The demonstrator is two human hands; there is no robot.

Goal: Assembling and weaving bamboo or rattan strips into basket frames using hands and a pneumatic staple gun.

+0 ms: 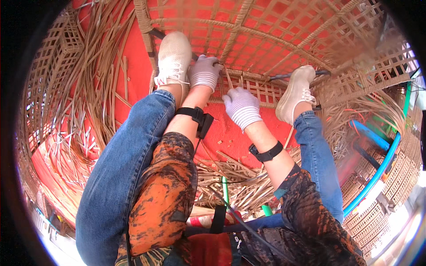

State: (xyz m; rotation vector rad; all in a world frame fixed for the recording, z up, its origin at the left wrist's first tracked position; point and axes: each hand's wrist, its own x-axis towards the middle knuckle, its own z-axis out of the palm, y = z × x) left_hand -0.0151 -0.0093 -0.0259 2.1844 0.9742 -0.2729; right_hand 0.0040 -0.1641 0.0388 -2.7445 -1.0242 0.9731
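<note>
A large woven rattan frame (234,30), with wrapped ribs and an open lattice, stands in front of me between my shoes. My left hand (205,73), in a white-and-grey striped glove, is closed at its lower edge beside my left shoe. What its curled fingers grip is hidden. Lower and to the right, my right hand (242,105), in a matching glove, is closed on a thin rattan strip (228,79). That strip runs up from its fingers to the frame's lower edge, close to my left fingertips.
My left shoe (174,55) and right shoe (296,91) press near the frame's dark feet. Loose strips (100,66) lie left on the red floor covering (222,126), with another heap (239,177) nearer me. A blue tube (372,179) curves at right, beside other woven pieces (401,181).
</note>
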